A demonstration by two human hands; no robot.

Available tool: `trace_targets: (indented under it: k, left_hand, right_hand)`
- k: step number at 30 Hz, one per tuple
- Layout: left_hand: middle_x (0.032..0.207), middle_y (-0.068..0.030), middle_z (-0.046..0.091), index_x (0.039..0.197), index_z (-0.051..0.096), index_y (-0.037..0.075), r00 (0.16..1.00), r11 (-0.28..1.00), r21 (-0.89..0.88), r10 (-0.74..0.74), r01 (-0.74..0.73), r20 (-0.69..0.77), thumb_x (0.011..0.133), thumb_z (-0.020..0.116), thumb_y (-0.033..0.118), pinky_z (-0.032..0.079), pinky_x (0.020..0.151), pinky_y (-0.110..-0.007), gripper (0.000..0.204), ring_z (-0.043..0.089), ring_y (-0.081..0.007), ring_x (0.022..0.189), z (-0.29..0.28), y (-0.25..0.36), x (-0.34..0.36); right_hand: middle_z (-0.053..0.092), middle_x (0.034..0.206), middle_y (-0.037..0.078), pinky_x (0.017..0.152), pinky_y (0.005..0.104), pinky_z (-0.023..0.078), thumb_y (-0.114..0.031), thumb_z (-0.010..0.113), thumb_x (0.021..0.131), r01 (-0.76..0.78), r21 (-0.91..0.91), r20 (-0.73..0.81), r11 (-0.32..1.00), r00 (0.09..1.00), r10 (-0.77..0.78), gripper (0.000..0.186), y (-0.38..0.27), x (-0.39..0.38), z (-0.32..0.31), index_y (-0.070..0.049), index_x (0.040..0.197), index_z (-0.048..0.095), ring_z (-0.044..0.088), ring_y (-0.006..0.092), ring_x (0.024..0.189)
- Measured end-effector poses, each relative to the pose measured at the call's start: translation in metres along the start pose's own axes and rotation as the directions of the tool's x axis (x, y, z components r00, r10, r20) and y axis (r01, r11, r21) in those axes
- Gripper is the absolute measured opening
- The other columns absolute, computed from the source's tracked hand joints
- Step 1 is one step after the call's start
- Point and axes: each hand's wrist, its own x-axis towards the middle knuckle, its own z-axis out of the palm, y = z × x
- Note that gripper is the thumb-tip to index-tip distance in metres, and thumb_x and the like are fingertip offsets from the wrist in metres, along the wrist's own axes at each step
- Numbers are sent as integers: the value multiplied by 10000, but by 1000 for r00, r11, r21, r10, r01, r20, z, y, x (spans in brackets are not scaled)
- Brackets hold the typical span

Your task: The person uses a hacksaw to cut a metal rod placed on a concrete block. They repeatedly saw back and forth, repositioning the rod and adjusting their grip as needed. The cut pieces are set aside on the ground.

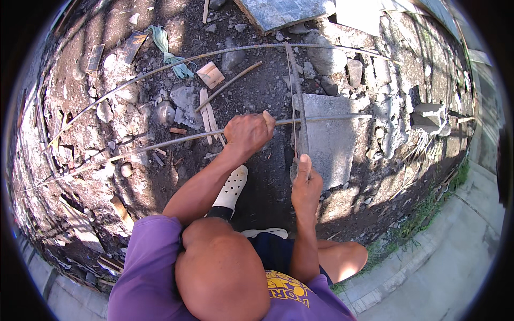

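My left hand (249, 132) is closed around a long steel rebar (176, 140) that lies crosswise in front of me. My right hand (306, 187) grips the handle end of a hacksaw (302, 117), which points away from me and lies across that rebar just right of my left hand. The saw's far tip overlaps a second curved rebar (241, 47) farther out. Beneath the saw and the rebar's right end is a flat grey concrete slab (332, 155).
Around me are rubble stones (321, 53), wood strips (206, 107), a green plastic scrap (166, 48), a grey board (278, 10) and a dark metal piece (429, 117). My white perforated shoe (230, 190) is below my left hand. A concrete curb (401, 273) runs at the right.
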Motion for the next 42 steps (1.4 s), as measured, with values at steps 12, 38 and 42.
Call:
trace_targets:
  k: [12,38,42]
  left_hand:
    - [596,-191,678,572,700,48,999,1000,-19,-5,4,-49,996,539,300,568,545,-489,519,678,-383,508,10,-1,0]
    - [591,-183,664,597,688,51,996,995,-71,59,-64,-66,1028,513,296,535,509,-510,526,656,-386,497,18,-12,-8]
    - [594,-185,663,605,693,45,996,997,-55,52,-56,-74,1028,512,297,532,508,-510,524,657,-394,506,20,-10,-11]
  right_hand:
    - [440,646,182,609,452,396,-438,515,1110,-40,-114,14,993,999,42,587,-39,1,-10,62,807,564,373,216,647]
    - [552,651,89,582,366,406,-411,533,1105,-453,-73,72,889,886,457,517,7,-151,-80,56,914,649,478,162,624]
    - [513,623,140,587,404,412,-436,520,1109,-164,-103,56,981,984,171,586,-28,-78,-55,78,848,625,440,196,606]
